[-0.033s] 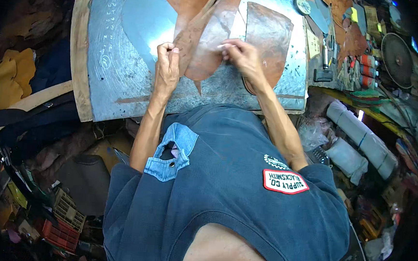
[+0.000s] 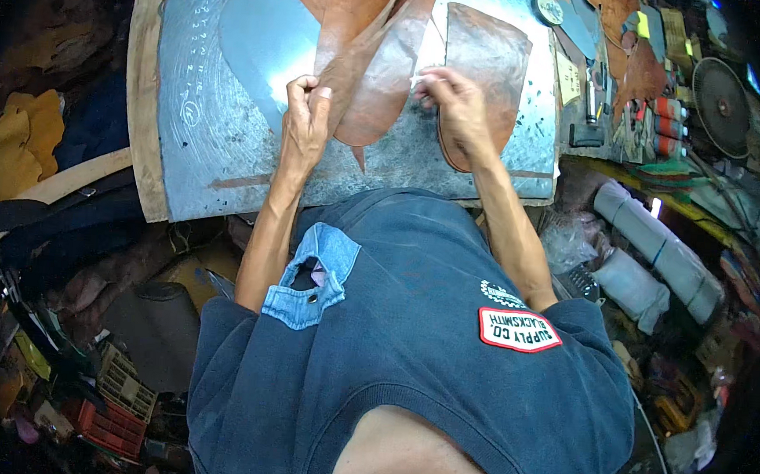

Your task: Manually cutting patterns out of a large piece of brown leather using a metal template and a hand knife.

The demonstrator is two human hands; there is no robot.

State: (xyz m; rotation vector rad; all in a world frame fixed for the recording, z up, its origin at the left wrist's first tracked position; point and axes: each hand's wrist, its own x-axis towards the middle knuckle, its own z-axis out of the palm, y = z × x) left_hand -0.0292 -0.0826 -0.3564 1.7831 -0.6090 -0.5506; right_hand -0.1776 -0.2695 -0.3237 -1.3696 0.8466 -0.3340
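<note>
My left hand (image 2: 306, 117) is closed, thumb against curled fingers, at the left edge of a thin brown leather piece (image 2: 345, 80), which it seems to pinch. That leather slants up and away over a second, round-ended brown leather piece (image 2: 373, 118). To the right, my right hand (image 2: 459, 110) is pinched and partly smeared by motion. A small whitish thing (image 2: 417, 80) shows at its fingertips, too small to name. Under and beside this hand lies another brown leather piece (image 2: 490, 47) with a rounded near end.
The metal-topped table (image 2: 179, 144) has a wooden left edge (image 2: 144, 88). A grey rounded template (image 2: 266, 35) lies left of my hands. At right are a round tin (image 2: 550, 9), a black-based tool (image 2: 587, 133), spools (image 2: 667, 125) and a fan (image 2: 722, 107). Plastic-wrapped rolls (image 2: 657, 243) lie below.
My right hand has shifted a little to the right, away from the middle leather piece. My left hand stays almost in place.
</note>
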